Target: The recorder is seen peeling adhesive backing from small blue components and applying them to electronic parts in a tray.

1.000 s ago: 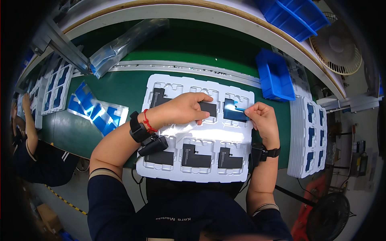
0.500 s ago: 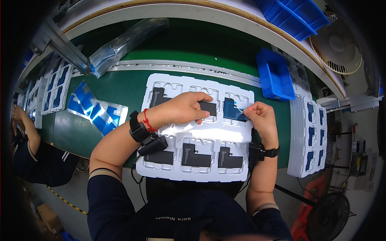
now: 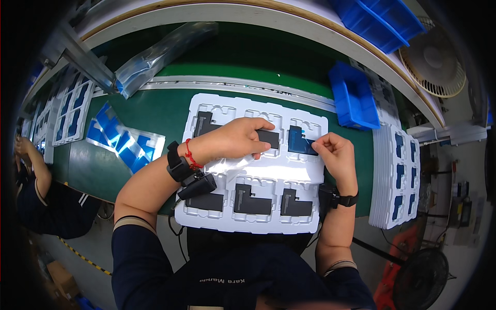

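A white moulded tray (image 3: 248,225) holds several flat, black, L-shaped battery packs, among them one at the lower middle (image 3: 251,200). The upper right battery pack carries a glossy blue film (image 3: 300,142). Thumb and forefinger of my right hand (image 3: 335,155) are pinched together at the right edge of this film. My left hand (image 3: 235,138) lies over the upper middle battery pack, its thumb and forefinger apart and its other fingers curled under. From beneath that palm a clear plastic film (image 3: 227,166) sticks out; the curled fingers seem to grip it, though the grip itself is hidden.
Left of the tray lie clear sheets with blue film pieces (image 3: 126,142). A clear plastic bag (image 3: 160,57) rests near the metal rail. At right stand a blue bin (image 3: 356,98) and a stack of filled trays (image 3: 395,181). Another person (image 3: 44,191) works at the far left.
My right hand's pinch has shifted slightly down at the blue film's edge, and the film looks flatter on the battery pack. My left hand has hardly moved.
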Available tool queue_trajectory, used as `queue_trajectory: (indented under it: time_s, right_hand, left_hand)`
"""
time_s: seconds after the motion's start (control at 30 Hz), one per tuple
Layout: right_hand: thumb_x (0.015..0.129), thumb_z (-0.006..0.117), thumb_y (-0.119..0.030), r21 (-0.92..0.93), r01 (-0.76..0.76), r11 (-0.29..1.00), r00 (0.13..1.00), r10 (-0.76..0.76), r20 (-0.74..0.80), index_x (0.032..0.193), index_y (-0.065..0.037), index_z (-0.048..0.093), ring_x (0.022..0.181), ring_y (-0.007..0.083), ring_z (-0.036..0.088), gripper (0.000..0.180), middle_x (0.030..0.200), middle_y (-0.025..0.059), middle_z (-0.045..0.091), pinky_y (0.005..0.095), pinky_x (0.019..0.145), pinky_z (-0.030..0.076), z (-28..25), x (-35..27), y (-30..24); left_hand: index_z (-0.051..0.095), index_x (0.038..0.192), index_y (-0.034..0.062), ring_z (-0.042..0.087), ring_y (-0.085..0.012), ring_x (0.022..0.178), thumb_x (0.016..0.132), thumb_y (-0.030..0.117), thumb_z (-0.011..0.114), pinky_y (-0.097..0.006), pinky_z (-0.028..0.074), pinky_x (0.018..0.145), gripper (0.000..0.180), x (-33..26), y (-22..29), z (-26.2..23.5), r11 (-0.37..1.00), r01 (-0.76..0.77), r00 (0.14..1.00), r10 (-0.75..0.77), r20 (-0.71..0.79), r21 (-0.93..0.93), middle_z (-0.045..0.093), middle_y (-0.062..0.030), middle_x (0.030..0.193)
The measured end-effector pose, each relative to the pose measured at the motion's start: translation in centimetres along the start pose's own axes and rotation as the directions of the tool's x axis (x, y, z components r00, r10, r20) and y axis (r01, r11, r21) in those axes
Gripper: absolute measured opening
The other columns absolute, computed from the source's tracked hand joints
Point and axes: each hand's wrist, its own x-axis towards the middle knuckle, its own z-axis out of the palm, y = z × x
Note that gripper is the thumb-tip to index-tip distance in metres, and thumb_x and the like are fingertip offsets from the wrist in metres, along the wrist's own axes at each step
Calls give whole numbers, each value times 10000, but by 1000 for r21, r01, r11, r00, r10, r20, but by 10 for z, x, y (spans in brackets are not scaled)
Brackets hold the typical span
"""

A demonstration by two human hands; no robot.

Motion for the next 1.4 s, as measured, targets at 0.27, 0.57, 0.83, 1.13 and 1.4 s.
queue_trajectory:
  time_s: [0.27, 0.57, 0.83, 1.13, 1.4]
  right_hand:
    - [771, 675, 11, 290, 56, 955, 973, -118, 199, 772, 11, 615, 894, 148, 588, 60, 1009, 96, 596, 260, 781, 469, -6, -6, -9]
    - [852, 632, -50, 474, -270, 838, 961, 199, 194, 800, -21, 588, 558, 76, 553, 74, 673, 21, 586, 192, 507, 435, -15, -2, -9]
    - [849, 635, -47, 356, -255, 899, 966, 219, 138, 767, -20, 575, 424, 7, 386, 106, 543, -42, 508, 184, 377, 281, -9, 3, -2]
    - [838, 649, -30, 336, -247, 909, 968, 218, 120, 739, -39, 580, 452, -13, 363, 121, 566, -67, 519, 173, 415, 247, -6, 1, -3]
    - [841, 646, -21, 342, -243, 908, 969, 211, 128, 735, -40, 575, 487, -20, 369, 128, 589, -69, 530, 168, 446, 257, -6, 1, -5]
  left_hand:
    - [453, 1306, -2, 526, -52, 645, 875, 175, 608, -207, 384, 622, 491, 1, -1, 0, 1000, 10, 1000, -10, 9, -5, 659, -34, 711]
    - [461, 1299, -4, 537, -59, 651, 875, 172, 602, -216, 391, 630, 481, 1, 0, 0, 1000, 7, 1000, -7, 9, 2, 660, -38, 706]
    - [465, 1297, -3, 532, -56, 647, 872, 171, 606, -215, 388, 628, 481, 1, 1, 0, 1000, 3, 1000, -2, 10, -10, 660, -34, 706]
    - [471, 1299, 9, 522, -52, 639, 871, 173, 611, -211, 384, 632, 479, 0, 1, 0, 1000, 5, 1000, -5, 3, -2, 662, -24, 705]
    - [471, 1299, 8, 532, -55, 651, 870, 177, 611, -212, 390, 654, 481, 2, 0, 0, 1000, 13, 1000, -13, 9, 0, 664, -28, 706]
